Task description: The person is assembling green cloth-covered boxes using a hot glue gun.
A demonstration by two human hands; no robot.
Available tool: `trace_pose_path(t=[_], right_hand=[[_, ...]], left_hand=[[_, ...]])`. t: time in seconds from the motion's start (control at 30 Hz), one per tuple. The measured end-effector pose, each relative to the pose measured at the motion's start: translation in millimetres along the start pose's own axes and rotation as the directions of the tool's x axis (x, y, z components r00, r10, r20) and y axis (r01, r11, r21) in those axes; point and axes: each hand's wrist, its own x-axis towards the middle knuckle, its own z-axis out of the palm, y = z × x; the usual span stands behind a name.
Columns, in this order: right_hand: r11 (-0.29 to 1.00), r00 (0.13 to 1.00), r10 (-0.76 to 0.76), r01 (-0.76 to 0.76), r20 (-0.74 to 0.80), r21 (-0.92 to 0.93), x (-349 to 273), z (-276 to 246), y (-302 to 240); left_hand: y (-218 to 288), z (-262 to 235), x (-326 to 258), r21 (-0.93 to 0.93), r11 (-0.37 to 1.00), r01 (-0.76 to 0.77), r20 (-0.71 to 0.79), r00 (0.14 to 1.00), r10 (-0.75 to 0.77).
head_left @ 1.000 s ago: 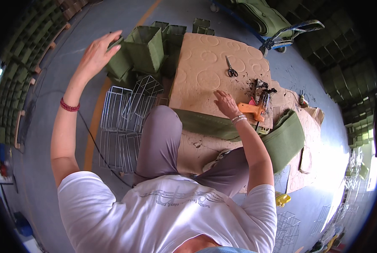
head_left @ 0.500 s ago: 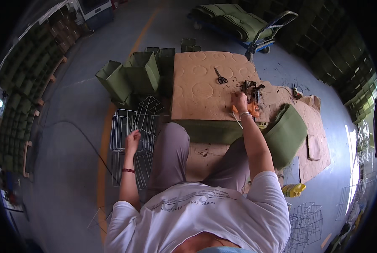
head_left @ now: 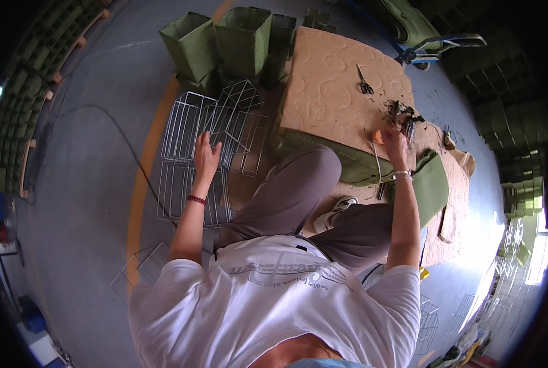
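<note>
In the head view, the person sits on the grey floor (head_left: 90, 202) with knees bent, both arms stretched forward. The left hand (head_left: 206, 156) lies flat on a stack of white wire grid panels (head_left: 182, 165) spread on the floor to the left; its fingers (head_left: 199, 138) are spread wide and press on the wires without closing around them. A red band sits on that wrist.

The right hand (head_left: 395, 140) reaches to the far right edge of the cardboard worktop (head_left: 335, 92), a tan sheet with round marks. Its fingers are curled over a small orange tool (head_left: 377, 136); whether they actually grip it cannot be told, as the hand covers most of it. Just beyond the hand lies a dark tangle of ties (head_left: 404, 115). A pair of scissors (head_left: 364, 81) rests on the worktop, well apart from both hands.

Green fabric boxes (head_left: 243, 40) stand upright beyond the wire panels, at the worktop's left end. A folded green fabric piece (head_left: 430, 187) lies beside the right forearm.
</note>
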Motion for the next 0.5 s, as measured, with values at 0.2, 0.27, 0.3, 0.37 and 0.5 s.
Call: trace_pose_path(t=[0.2, 0.27, 0.3, 0.37, 0.5], right_hand=[[1.000, 0.998, 0.015, -0.014, 0.056, -0.026, -4, -20, 20], [0.996, 0.997, 0.055, -0.059, 0.061, 0.074, -7, -17, 41], [0.995, 0.996, 0.058, -0.062, 0.061, 0.074, -8, -16, 48], [0.987, 0.984, 0.129, -0.139, 0.121, 0.079, -9, -19, 47], [0.998, 0.998, -0.067, 0.067, -0.014, 0.016, -22, -24, 46]], left_hand=[[-13, 28, 6, 0.093, 0.996, -0.017, 0.115, 0.993, 0.006], [3, 32, 21, 0.006, 1.000, 0.023, 0.153, 0.988, -0.024], [8, 36, 29, -0.032, 0.997, 0.066, 0.199, 0.978, -0.059], [8, 46, 45, -0.062, 0.992, 0.113, 0.244, 0.965, -0.095], [5, 72, 85, 0.046, 0.970, 0.240, 0.401, 0.885, -0.238]])
